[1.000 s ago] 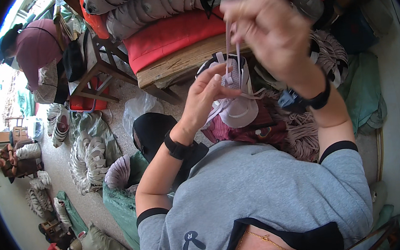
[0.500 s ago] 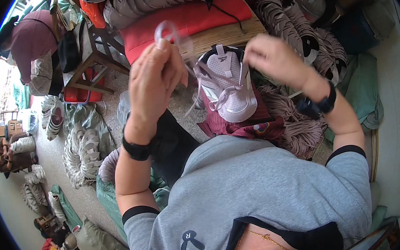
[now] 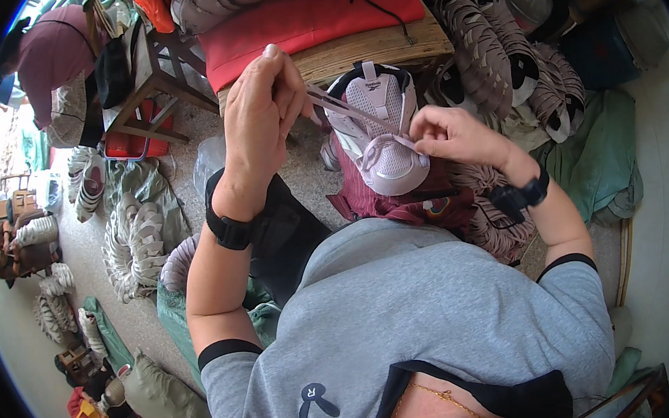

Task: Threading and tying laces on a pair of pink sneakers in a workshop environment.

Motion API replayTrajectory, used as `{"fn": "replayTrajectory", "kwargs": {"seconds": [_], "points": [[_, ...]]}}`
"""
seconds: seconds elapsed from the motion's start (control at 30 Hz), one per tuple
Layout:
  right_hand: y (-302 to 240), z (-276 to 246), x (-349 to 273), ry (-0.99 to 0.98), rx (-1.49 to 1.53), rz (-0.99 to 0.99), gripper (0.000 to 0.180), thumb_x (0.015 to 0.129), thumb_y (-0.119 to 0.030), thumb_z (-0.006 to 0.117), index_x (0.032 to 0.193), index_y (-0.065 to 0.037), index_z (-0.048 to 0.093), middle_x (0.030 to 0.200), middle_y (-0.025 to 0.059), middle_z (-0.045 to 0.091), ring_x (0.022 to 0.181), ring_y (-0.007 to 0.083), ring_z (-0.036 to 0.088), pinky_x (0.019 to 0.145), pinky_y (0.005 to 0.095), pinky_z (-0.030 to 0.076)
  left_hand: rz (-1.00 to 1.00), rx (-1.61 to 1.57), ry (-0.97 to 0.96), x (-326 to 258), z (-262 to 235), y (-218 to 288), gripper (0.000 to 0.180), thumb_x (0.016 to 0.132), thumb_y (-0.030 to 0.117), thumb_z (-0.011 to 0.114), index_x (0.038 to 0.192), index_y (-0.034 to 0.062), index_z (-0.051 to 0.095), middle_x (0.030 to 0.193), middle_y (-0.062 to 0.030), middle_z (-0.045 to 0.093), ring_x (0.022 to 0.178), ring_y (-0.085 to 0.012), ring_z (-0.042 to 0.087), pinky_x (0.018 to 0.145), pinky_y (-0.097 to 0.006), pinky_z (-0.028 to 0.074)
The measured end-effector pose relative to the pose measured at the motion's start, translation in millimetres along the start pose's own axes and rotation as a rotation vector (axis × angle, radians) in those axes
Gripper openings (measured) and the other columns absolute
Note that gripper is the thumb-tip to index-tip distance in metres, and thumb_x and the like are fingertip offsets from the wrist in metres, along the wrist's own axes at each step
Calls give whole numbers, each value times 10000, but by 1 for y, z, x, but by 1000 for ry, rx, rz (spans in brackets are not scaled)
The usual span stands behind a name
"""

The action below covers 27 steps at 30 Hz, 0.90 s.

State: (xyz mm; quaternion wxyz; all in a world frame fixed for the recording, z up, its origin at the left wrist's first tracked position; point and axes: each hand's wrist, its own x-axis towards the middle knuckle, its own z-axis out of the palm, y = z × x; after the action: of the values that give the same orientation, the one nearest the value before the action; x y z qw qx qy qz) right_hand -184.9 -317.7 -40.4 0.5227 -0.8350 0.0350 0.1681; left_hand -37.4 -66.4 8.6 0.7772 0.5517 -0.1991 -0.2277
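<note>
A pale lilac sneaker [image 3: 397,173] with mesh panels and a dark collar lining lies before me, toe toward me, on a maroon cloth [image 3: 354,201] over my lap. From its eyelets a flat pale shoelace [image 3: 350,110], doubled into two strands, stretches up and left to my left hand [image 3: 264,108], whose curled fingers grip it. My right hand [image 3: 460,138] is at the sneaker's right eyelet edge, thumb and forefinger pinched together where the strands end. What exactly lies between those fingertips is hidden. More lace lies looped over the front of the shoe.
Beyond the sneaker stands a wooden bench [image 3: 427,38] with a red cloth [image 3: 303,32] and a row of shoe uppers. Bundled uppers [image 3: 483,45] and a green sack [image 3: 596,146] lie to the right. A wooden stool [image 3: 153,89] and a person in a maroon top [image 3: 58,54] are far left.
My right hand has come down and nearer the sneaker's eyelets. The lace loop raised by my left hand has gone, and the strands now run taut across the shoe's tongue.
</note>
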Motion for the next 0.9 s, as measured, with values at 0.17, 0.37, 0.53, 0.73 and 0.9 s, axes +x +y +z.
{"fn": "replayTrajectory", "kwargs": {"seconds": [0.17, 0.37, 0.53, 0.73, 0.9], "points": [[-18, 38, -17, 98, -368, -685, 157, 829, -84, 711, 973, -29, 685, 913, 81, 678, 814, 227, 647, 718, 334, 523, 54, -47, -131, 19, 21, 29, 432, 1052, 263, 366, 654, 100, 408, 515, 24, 306, 406, -100, 294, 601, -284, 425], [0, 52, -19, 92, -526, -808, 116, 779, -101, 732, 873, -41, 698, 1032, 56, 684, 940, 247, 631, 848, 377, 513, 589, -399, -361, 38, 25, 122, 240, 1070, 256, 386, 977, 90, 531, 655, 47, 505, 376, -23, 397, 678, -229, 482], [-2, 48, -6, 104, -310, -620, 85, 838, -71, 690, 920, -51, 682, 994, 77, 669, 917, 208, 630, 799, 319, 499, 197, -1322, -913, 56, 38, 93, 400, 1047, 175, 348, 673, 113, 472, 496, 23, 352, 296, -104, 280, 480, -259, 461], [-25, 43, 60, 434, 280, -446, 178, 969, -170, 600, 1075, -27, 613, 924, 54, 631, 825, 166, 609, 753, 317, 516, 370, -400, -274, 33, 17, 109, 374, 1058, 220, 382, 763, 58, 547, 541, 2, 431, 369, -86, 360, 519, -231, 438], [-36, 33, 86, -130, 851, -230, 321, 998, -258, 597, 1191, -7, 545, 834, -19, 555, 738, 87, 567, 754, 251, 508, 273, -501, -353, 26, -22, 110, 253, 1038, 160, 409, 866, 22, 532, 664, -23, 403, 474, -97, 358, 707, -306, 427]]}}
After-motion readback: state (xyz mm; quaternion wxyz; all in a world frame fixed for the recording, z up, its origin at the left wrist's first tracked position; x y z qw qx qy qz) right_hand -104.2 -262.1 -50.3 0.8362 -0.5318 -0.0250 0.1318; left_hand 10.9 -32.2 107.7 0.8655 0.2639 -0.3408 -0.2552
